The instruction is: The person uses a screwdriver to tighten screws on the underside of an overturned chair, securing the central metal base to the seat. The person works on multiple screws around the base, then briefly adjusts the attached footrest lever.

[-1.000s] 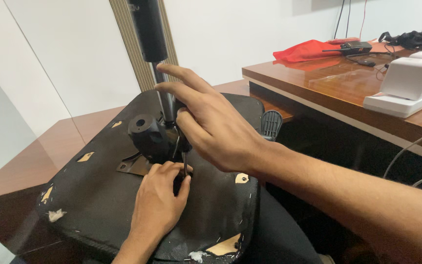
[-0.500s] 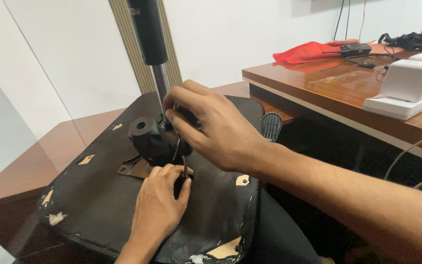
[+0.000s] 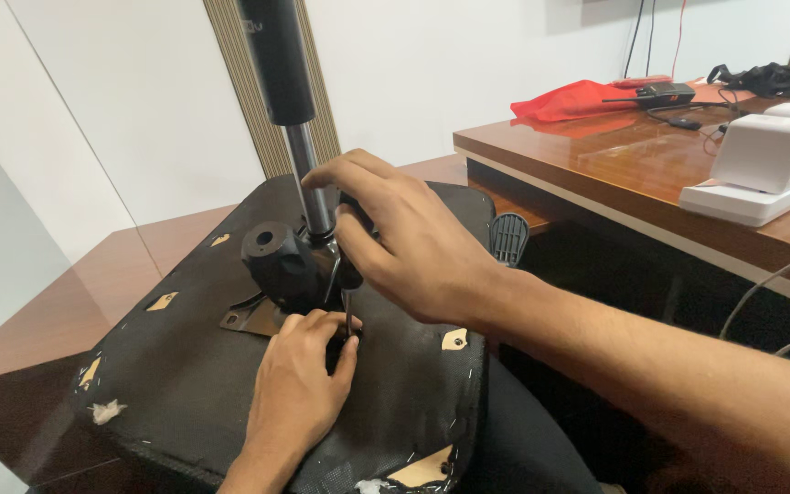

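Your right hand [image 3: 413, 242] pinches a screwdriver [image 3: 347, 306] upright beside the gas-lift cylinder [image 3: 308, 183]; at 6 o'clock, your left hand [image 3: 299, 393] closes its fingertips around its tip on the upturned chair seat [image 3: 185, 384].

You had two hands in view, your left hand [image 3: 296, 402] and right hand [image 3: 409, 238], on one upturned chair seat [image 3: 185, 384] with one gas cylinder [image 3: 278, 64]. One red cloth [image 3: 571, 99] and two white boxes [image 3: 765, 151] lay on one desk [image 3: 596, 155].
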